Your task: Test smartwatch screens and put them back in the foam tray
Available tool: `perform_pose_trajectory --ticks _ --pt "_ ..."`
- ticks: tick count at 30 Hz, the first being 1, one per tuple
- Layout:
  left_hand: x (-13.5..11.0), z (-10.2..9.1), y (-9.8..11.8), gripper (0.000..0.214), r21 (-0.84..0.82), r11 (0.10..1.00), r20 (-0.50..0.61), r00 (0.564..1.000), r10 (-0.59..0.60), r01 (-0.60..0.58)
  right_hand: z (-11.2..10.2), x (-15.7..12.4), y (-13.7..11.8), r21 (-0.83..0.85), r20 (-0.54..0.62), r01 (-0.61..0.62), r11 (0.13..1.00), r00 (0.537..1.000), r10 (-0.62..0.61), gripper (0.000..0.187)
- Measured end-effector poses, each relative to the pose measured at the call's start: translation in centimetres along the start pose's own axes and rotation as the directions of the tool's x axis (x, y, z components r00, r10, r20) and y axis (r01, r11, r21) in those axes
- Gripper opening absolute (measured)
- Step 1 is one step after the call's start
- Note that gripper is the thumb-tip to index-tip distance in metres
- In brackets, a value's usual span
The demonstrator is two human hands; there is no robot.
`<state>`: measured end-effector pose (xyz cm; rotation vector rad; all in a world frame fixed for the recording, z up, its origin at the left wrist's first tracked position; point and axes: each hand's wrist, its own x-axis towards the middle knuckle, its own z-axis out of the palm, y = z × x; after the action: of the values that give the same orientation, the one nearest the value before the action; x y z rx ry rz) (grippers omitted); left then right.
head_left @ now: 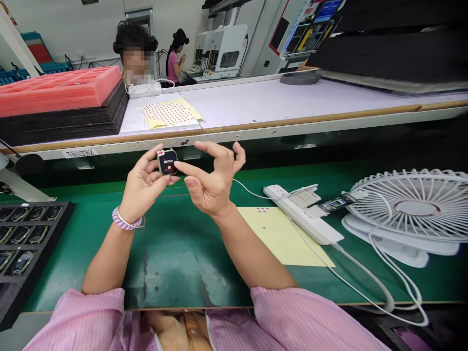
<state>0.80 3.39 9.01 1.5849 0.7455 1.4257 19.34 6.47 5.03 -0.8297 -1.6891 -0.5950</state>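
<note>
My left hand (pixel 145 183) grips a small square smartwatch (pixel 168 168) without a strap by its edges, above the green bench (pixel 171 253). Its lit dark screen shows a timer and a small orange-red dot. A sticker with a red mark (pixel 161 153) sits on the watch's upper left corner. My right hand (pixel 214 183) is spread, with the index fingertip at the right edge of the screen. Its thumb and other fingers hold nothing. Whether the fingertip presses the glass or hovers, I cannot tell.
A black foam tray (pixel 69 210) with several watch bodies lies at left. On the right are a power strip (pixel 303 214), yellow paper (pixel 288 251), cables and a white fan (pixel 417 207). Red foam (pixel 60 90) lies on the raised shelf; people are beyond it.
</note>
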Motion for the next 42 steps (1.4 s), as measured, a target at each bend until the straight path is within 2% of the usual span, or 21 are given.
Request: perform_pose_trajectory --ticks 3,8,13,18,28,36,42 --pt "-0.1 0.2 0.0 0.072 0.020 1.000 0.000 1.000 -0.003 0.003 0.0 0.0 -0.5 -0.034 0.065 -0.015 0.999 0.998 0.017 0.040" --pt "-0.1 0.2 0.0 0.068 0.045 0.999 -0.004 1.000 0.015 -0.014 0.1 0.0 -0.9 -0.051 0.105 0.048 0.998 0.994 -0.043 0.038" --pt "-0.1 -0.2 0.3 0.068 0.021 0.998 -0.033 0.998 0.056 -0.055 -0.1 0.0 0.3 -0.103 0.002 0.026 0.994 1.000 -0.026 0.044" --pt "-0.2 -0.2 0.3 0.067 0.025 0.998 -0.037 0.998 0.056 -0.055 -0.1 0.1 0.6 -0.079 -0.080 0.040 0.996 0.996 -0.046 0.051" --pt "-0.1 0.1 0.2 0.069 0.027 1.000 -0.012 1.000 0.015 -0.014 -0.2 0.4 -0.3 -0.004 -0.084 0.087 0.996 0.993 -0.087 0.041" --pt "-0.1 0.2 0.0 0.070 0.047 0.999 0.005 1.000 0.021 -0.021 0.0 0.0 -0.3 -0.074 -0.012 0.099 0.992 0.995 -0.100 0.037" --pt "-0.3 0.3 0.4 0.071 0.039 0.999 0.009 1.000 0.000 0.000 -0.3 0.3 -0.3 -0.045 -0.067 0.120 0.992 0.990 -0.122 0.041"
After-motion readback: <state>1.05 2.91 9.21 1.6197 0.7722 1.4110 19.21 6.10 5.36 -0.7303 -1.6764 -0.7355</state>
